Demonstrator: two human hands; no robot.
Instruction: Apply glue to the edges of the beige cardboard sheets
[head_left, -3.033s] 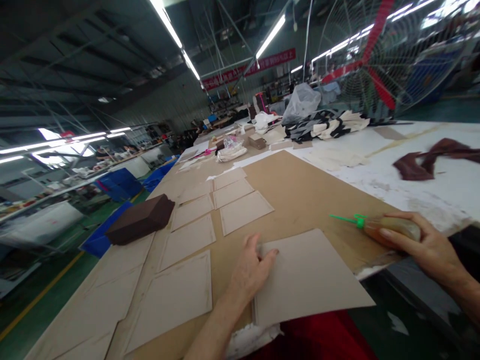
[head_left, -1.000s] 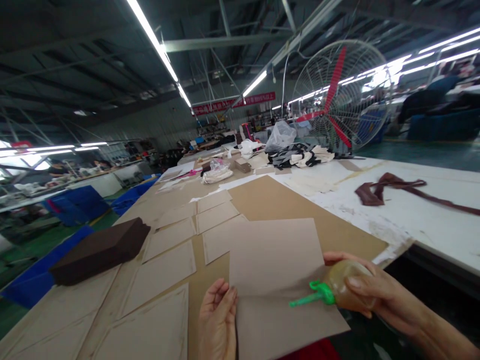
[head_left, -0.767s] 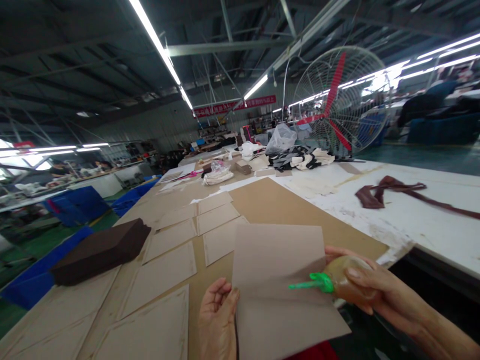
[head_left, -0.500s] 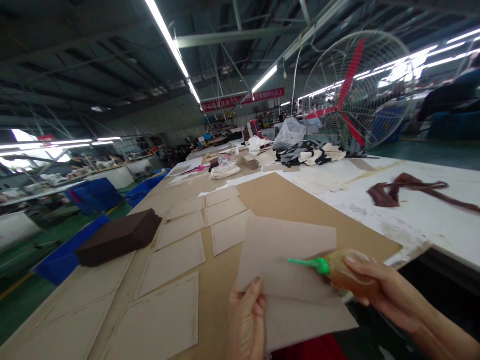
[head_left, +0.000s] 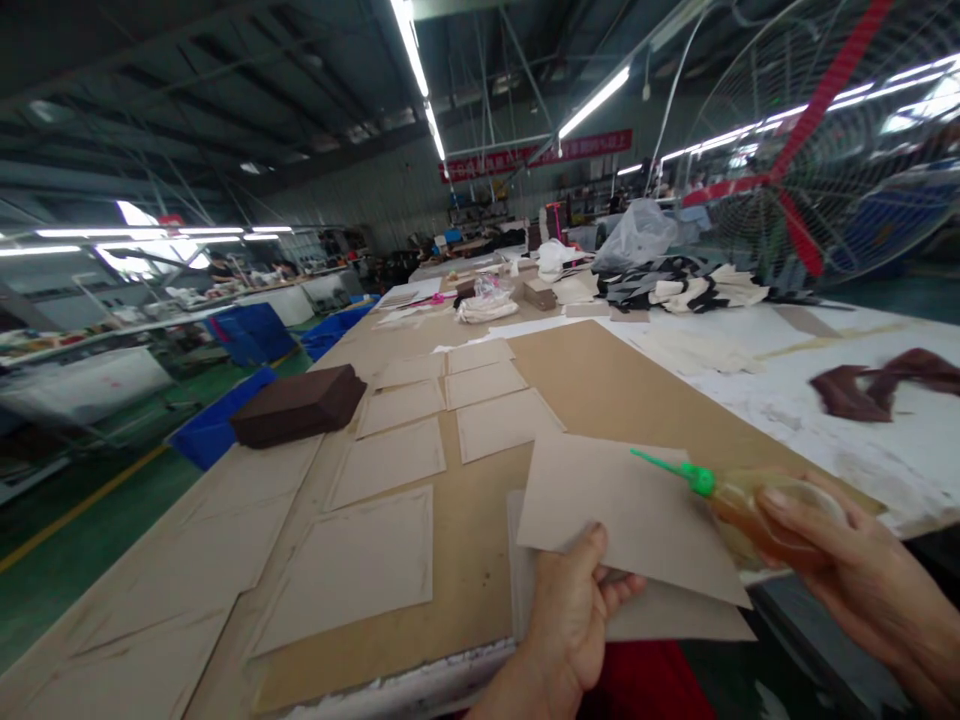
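Long tabletop (head_left: 675, 400) w/ brown board cover; flat card sheets (head_left: 397, 460) in rows, dark brown block (head_left: 298, 404) at left edge, fabric scraps (head_left: 679, 282) & brown strip (head_left: 885, 380) further off.

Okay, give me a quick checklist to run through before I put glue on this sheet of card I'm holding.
1. Left hand grips the top card sheet at its near edge: ok.
2. Right hand holds the glue bottle: ok.
3. Green nozzle points over the sheet: ok; whether it touches, cannot tell.
4. Sheet lies flat: not ok; it is lifted and tilted above the stack of card.
5. Free room on the brown board behind the laid-out cards: ok.
6. Glue left in the bottle: ok, amber fluid shows inside.
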